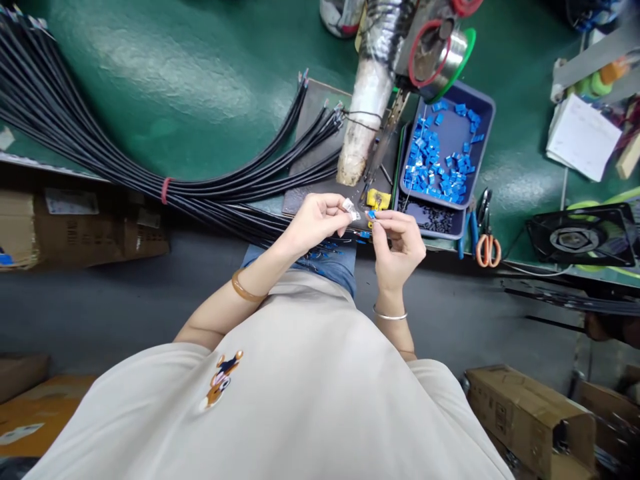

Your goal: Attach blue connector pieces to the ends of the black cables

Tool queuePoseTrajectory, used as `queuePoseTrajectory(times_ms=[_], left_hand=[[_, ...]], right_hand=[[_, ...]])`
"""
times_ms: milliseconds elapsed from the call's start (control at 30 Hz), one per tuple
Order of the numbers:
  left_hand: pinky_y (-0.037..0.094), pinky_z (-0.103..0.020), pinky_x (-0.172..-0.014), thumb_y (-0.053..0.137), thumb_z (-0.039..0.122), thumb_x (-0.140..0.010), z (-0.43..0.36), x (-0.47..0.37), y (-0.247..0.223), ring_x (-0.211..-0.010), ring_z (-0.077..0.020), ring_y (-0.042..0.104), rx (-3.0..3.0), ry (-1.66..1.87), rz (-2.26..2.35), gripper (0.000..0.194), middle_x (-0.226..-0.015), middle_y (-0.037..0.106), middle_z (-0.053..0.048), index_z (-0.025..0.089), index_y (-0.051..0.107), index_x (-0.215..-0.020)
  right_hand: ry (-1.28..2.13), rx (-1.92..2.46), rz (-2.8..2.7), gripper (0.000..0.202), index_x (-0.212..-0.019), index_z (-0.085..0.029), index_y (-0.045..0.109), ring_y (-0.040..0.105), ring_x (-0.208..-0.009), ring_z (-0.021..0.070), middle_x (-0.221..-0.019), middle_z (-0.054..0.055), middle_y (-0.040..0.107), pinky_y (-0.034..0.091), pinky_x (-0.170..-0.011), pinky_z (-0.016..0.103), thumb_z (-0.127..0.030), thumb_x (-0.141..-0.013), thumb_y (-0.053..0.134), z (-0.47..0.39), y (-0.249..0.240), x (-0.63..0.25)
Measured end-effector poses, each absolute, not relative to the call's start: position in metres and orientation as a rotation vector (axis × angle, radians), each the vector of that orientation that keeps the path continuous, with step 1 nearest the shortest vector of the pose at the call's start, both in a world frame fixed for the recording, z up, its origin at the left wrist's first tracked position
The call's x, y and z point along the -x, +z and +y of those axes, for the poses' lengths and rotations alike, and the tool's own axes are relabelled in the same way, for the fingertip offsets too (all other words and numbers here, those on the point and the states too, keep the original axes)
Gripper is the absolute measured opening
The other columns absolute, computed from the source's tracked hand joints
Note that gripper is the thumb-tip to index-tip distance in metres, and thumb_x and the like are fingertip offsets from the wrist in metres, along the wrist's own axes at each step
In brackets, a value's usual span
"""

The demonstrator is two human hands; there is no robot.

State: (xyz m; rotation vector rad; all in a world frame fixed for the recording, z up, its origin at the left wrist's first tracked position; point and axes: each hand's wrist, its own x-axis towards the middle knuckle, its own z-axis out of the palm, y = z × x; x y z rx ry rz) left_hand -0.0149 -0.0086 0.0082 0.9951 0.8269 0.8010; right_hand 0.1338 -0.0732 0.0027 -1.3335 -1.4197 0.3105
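Between the thumb and fingers of my left hand (316,221) is a small whitish, partly clear piece (351,209); its kind is too small to tell. My right hand (399,248) pinches a small blue connector (371,215) close beside it, with a narrow gap between the two hands. Just beyond my right fingertips is a yellow block (379,199) at the bench edge. Black cables (260,193) run from the left toward my hands, and more cable ends with blue tips hang near my lap, partly hidden by my left arm.
A silvery duct (361,127) hangs down over a dark mat, near a solder wire spool (453,60). Right of it stands a grey bin (489,127) of blue connectors above another holding small black parts. Orange-handled scissors (489,250) and a black fan (583,237) lie farther right.
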Motion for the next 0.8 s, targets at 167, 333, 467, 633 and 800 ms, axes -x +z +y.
queuePoseTrajectory(times_ms=[167,333,467,633,800], left_hand=[[0.02,-0.017,-0.04,0.07,0.024,-0.073,-0.0074,0.0162,0.0032,-0.04,-0.0008,0.035,-1.009,0.778,0.818,0.018,-0.048,0.052,0.004,0.014,0.058,-0.066],[0.019,-0.017,-0.04,0.07,0.025,-0.075,-0.0077,0.0169,0.0006,-0.04,-0.0006,0.032,-0.98,0.772,0.823,0.019,-0.048,0.05,0.005,0.014,0.056,-0.068],[0.019,-0.017,-0.042,0.071,0.022,-0.073,-0.008,0.0147,0.0002,-0.041,-0.0006,0.032,-0.92,0.823,0.795,0.018,-0.048,0.045,0.007,0.014,0.056,-0.067],[0.023,-0.016,-0.044,0.073,0.022,-0.068,-0.0077,0.011,0.0015,-0.044,-0.0003,0.031,-0.838,0.895,0.767,0.02,-0.05,0.043,0.008,0.014,0.056,-0.066],[0.026,-0.016,-0.046,0.07,0.016,-0.067,-0.0087,0.0091,0.0041,-0.045,-0.0002,0.03,-0.893,0.926,0.768,0.015,-0.049,0.043,0.009,0.013,0.056,-0.063]], right_hand=[[0.365,1.366,-1.418,0.002,-0.086,-0.023,0.065,0.07,-0.089,0.0166,-0.094,0.003,0.07,0.061,-0.069,0.031,-0.022,-0.087,0.064,-0.0731,-0.0024,-0.13],[0.317,1.348,-1.452,0.005,-0.087,-0.024,0.065,0.071,-0.089,0.0166,-0.095,0.003,0.072,0.061,-0.07,0.031,-0.02,-0.086,0.064,-0.0737,-0.0032,-0.1287],[0.214,1.295,-1.537,0.012,-0.088,-0.025,0.066,0.071,-0.089,0.0161,-0.094,0.001,0.073,0.061,-0.077,0.033,-0.013,-0.084,0.065,-0.0722,-0.0027,-0.1284],[0.1,1.263,-1.654,0.017,-0.092,-0.026,0.066,0.072,-0.088,0.0165,-0.094,0.001,0.075,0.06,-0.076,0.034,-0.011,-0.084,0.064,-0.0718,-0.0018,-0.1267],[0.082,1.329,-1.599,0.017,-0.091,-0.027,0.069,0.071,-0.087,0.0161,-0.092,0.0,0.074,0.06,-0.078,0.034,-0.012,-0.084,0.067,-0.0717,-0.0007,-0.1284]])
